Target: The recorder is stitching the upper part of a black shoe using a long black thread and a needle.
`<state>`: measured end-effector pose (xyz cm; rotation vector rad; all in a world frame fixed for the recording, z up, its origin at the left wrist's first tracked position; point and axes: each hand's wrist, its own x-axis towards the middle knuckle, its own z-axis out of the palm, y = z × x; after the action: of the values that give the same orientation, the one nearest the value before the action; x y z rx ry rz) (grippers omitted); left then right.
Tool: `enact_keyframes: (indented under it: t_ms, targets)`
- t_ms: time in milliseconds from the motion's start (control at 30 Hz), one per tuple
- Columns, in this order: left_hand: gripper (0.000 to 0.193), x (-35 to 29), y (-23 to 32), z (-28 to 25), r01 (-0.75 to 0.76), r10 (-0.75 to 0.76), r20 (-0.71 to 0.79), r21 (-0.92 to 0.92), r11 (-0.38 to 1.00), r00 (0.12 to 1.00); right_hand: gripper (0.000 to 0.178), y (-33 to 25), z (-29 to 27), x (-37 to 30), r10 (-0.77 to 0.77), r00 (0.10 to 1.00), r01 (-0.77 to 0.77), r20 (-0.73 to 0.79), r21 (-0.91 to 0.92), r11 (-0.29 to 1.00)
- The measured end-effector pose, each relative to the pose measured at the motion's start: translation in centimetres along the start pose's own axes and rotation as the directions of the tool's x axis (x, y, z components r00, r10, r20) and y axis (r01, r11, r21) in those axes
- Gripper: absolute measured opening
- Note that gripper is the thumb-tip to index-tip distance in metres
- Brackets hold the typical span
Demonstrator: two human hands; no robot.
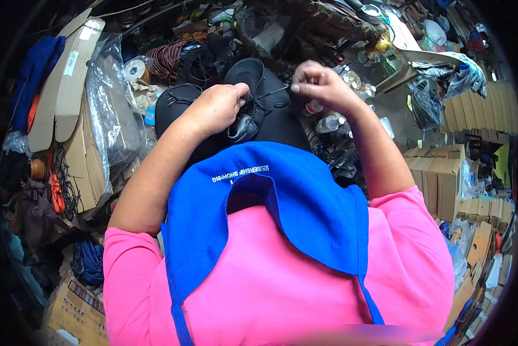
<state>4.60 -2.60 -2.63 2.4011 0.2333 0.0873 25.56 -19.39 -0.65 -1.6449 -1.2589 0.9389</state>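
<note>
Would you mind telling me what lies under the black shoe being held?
The black shoe rests on a dark cloth over the person's lap, above the blue apron. The left hand covers part of the shoe, and whatever lies beneath the cloth is hidden.

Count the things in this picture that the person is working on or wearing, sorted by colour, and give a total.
Black: 2, the shoe in the left hand and the thread pinched by the right hand
Blue: 1, the apron
Pink: 1, the shirt
Total: 4
</note>
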Motion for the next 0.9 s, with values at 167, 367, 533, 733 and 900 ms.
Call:
enact_keyframes:
  t_ms: [167,367,533,733,900]
  targets:
    - [0.012,0.5,0.5,-0.2,-0.055,0.049,0.034,0.181,0.982,0.998,0.013,-0.6,-0.4,2.9,-0.322,0.930,0.068,-0.178,-0.777,0.625]
    - [0.013,-0.2,0.3,-0.4,-0.064,0.065,0.001,0.162,0.985,0.998,0.009,-4.2,3.4,2.3,-0.188,0.919,0.387,0.346,-0.883,0.265]
    - [0.010,-0.9,-0.3,-0.3,-0.107,0.113,-0.033,0.136,0.985,0.993,0.015,-4.3,4.2,3.0,-0.081,0.896,0.437,0.436,-0.839,0.324]
    - [0.013,-5.0,-1.9,-2.8,-0.052,0.060,-0.020,0.284,0.958,0.998,0.027,-0.5,1.0,1.3,-0.246,0.895,0.439,0.372,-0.833,0.338]
    - [0.004,-11.3,-4.5,-6.7,0.256,-0.376,-0.301,-0.371,0.893,0.876,0.016,-0.2,-2.8,-0.6,0.208,0.972,-0.231,-0.109,-0.271,0.935]
